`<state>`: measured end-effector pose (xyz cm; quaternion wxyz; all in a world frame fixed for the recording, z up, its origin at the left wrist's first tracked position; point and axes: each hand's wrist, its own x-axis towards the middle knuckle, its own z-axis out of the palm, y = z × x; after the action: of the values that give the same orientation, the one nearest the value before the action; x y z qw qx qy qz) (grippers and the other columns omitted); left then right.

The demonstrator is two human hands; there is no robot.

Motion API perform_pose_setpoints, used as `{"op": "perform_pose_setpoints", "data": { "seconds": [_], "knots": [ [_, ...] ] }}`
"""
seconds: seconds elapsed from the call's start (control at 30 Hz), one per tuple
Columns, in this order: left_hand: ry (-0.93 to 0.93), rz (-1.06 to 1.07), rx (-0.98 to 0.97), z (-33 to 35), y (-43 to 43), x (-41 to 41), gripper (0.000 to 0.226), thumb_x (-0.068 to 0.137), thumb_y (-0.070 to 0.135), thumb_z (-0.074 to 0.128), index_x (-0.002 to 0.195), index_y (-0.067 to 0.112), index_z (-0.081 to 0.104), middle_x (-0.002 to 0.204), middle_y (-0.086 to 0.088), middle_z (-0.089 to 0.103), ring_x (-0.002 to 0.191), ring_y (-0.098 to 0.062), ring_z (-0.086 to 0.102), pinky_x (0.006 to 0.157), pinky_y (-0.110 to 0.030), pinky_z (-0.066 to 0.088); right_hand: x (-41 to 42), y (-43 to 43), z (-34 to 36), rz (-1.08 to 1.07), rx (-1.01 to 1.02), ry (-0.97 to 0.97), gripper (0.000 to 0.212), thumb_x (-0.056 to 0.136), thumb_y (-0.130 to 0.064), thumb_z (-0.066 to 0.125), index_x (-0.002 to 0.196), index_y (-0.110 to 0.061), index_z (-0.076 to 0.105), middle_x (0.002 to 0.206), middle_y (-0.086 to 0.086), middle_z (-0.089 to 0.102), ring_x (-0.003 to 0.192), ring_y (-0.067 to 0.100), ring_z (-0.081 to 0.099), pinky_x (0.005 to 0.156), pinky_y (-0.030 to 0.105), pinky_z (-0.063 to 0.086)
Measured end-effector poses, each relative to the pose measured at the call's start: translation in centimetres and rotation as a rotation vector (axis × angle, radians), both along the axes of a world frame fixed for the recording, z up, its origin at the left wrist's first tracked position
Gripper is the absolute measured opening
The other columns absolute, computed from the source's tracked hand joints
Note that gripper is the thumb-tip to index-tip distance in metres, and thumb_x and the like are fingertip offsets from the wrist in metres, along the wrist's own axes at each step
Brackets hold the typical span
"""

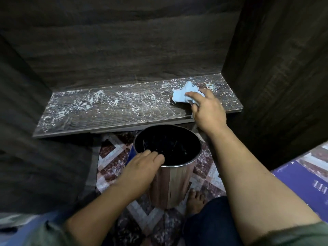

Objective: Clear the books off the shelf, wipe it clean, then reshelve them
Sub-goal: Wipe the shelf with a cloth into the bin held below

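Shelf (pixel 124 110): dark brown wood w/ wavy grain lines, white specks all over. Cloth (pixel 182 94): light blue. Bin (pixel 177 185): shiny silver outside, black inside. Floor (pixel 110 162): tiles w/ diamond pattern, dark red, white & grey. Flat thing (pixel 301 183) at rt: purple-blue w/ pale letters. Sleeve (pixel 292 235): dull green. Trousers (pixel 209 224): dark blue.

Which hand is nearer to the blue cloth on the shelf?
Right. The right hand holds the cloth at the right end of the shelf; the left hand grips the rim of the bin, below the shelf's front edge.
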<state>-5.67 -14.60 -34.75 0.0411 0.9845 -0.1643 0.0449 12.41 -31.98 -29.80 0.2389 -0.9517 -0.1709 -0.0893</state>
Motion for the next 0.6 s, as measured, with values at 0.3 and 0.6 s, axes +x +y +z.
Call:
{"op": "perform_pose_setpoints", "data": {
  "seconds": [0.3,0.6],
  "knots": [
    [0.076,-0.038,-0.054,-1.8,1.8,1.0,0.06,0.038,0.009,0.088,0.085,0.024,0.053,0.071,0.007,0.053,0.065,-0.016,0.054,0.05,-0.028,0.046,0.8,1.8,-1.3,-0.191,-0.077,-0.004,0.047,0.095,-0.034,0.048,0.142,-0.033,0.043,0.15,0.014,0.029,0.123,0.04,0.039,0.101,0.048,0.036],
    [0.126,0.012,-0.214,-1.5,3.1,0.2,0.041,0.07,-0.001,0.069,0.098,0.023,0.051,0.091,0.005,0.051,0.088,-0.016,0.044,0.072,-0.033,0.046,-0.4,4.9,-1.3,-0.079,-0.34,0.202,0.052,0.095,-0.036,0.05,0.144,-0.039,0.034,0.15,0.01,0.03,0.127,0.039,0.03,0.103,0.049,0.028]
  ]
}}
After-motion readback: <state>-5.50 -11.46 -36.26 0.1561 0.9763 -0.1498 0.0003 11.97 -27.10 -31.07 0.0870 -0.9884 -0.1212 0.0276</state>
